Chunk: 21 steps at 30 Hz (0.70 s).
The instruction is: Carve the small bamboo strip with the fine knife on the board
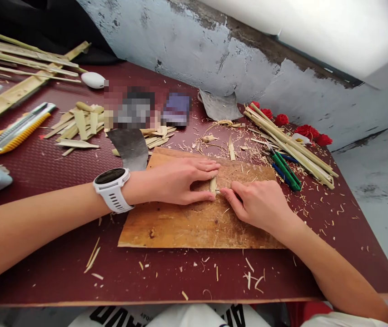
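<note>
A short pale bamboo strip (pixel 213 183) lies on a worn wooden board (pixel 180 227). My left hand (pixel 176 181), with a white watch (pixel 114 188) on its wrist, holds the strip down between thumb and fingers. On the other side, my right hand (pixel 260 202) is closed in a pinch, its fingertips close to the strip's near end. A thin, small thing shows at those fingertips, too small to name. Fine shavings are scattered over the board around both hands.
Behind the board lie a pile of bamboo pieces (pixel 81 122) and grey sheets (pixel 131 147). A yellow utility knife (pixel 17 129) rests at left. At right are a green-handled tool (pixel 286 170), long bamboo strips (pixel 292 145) and red flowers (pixel 308 131) beside the wall.
</note>
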Available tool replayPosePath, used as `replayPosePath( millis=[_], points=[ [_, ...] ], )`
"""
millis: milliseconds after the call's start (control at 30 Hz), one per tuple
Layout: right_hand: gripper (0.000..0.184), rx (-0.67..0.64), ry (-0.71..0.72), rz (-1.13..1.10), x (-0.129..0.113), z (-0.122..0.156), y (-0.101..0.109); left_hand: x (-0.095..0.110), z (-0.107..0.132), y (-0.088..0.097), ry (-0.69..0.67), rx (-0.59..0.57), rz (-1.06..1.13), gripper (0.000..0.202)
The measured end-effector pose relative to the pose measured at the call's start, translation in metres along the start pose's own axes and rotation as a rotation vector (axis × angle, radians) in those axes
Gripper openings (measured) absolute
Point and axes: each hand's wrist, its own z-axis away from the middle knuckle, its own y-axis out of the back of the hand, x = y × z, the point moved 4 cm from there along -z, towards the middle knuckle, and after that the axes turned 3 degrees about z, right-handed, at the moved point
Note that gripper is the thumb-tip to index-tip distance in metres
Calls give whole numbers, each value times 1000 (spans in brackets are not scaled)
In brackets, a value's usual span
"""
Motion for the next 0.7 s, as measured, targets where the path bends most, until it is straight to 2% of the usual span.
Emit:
replayPosePath(
  millis=[367,700],
  points=[
    [57,76,-15,88,-12,5,12,2,0,2,-4,-13,-31,57],
    [55,112,-33,124,-10,10,17,9,0,5,-162,81,-36,40]
  ],
)
